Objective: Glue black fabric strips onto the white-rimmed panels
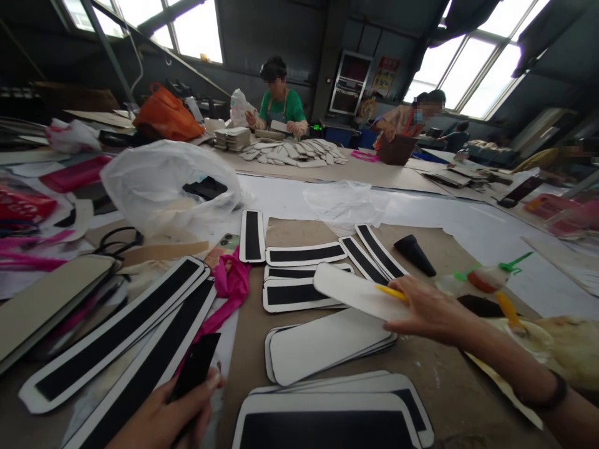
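My left hand (182, 411), at the lower left, is closed around a flat black strip (196, 365). Above the middle of the brown board, my right hand (423, 308) grips a white panel with rounded ends (344, 288). A thin yellow stick (390, 292) is held in the same fingers; its kind does not show. Just below that hand is a stack of plain white panels (322, 349). Nearer to me, larger panels with black centres (327, 427) overlap. More panels with black strips (304, 254) lie beyond, some partly hidden by the held one.
Long black-striped panels (126, 324) lie at the left. A clear plastic bag (159, 181) and a pink cloth (231, 280) sit behind them. To the right are a black cone (414, 254) and green-tipped bottles (486, 277). Co-workers (285, 106) sit at a far table with piled pieces (294, 151).
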Tool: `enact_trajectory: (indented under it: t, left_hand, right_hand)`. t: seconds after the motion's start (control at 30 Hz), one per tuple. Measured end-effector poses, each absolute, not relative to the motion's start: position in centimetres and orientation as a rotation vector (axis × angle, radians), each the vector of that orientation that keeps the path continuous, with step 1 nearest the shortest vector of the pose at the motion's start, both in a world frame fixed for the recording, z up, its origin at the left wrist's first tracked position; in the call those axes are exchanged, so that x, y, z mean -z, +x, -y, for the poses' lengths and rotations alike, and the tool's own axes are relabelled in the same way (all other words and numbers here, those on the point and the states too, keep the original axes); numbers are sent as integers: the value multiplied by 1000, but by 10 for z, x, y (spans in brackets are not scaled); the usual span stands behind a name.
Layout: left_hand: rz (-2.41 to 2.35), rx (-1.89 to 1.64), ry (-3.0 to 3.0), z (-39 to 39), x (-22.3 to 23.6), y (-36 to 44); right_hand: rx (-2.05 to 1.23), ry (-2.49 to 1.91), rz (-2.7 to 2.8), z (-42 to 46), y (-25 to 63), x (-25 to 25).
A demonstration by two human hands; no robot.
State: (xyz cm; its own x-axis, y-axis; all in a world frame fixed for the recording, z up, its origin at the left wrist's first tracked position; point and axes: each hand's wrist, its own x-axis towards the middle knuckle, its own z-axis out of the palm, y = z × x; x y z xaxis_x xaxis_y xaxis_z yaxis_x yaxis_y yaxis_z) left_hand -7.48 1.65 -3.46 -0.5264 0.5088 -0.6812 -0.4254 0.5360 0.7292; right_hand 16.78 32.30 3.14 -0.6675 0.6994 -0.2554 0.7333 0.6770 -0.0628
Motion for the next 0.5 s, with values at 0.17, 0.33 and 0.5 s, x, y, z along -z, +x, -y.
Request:
enact_trajectory:
  t: [0.17,0.33,0.5]
  left_hand:
    - [-1623,-1173,184,-21,15,-68]
    - [-1425,-1240,180,-20,1,-65]
    - [-1165,-1260,221,-19,-6,-66]
  right_hand:
    - [264,738,-2792,-268,138,-12]
    - [154,739,-2836,-267,141,6]
    - [439,760,-3010,-251,126,-15]
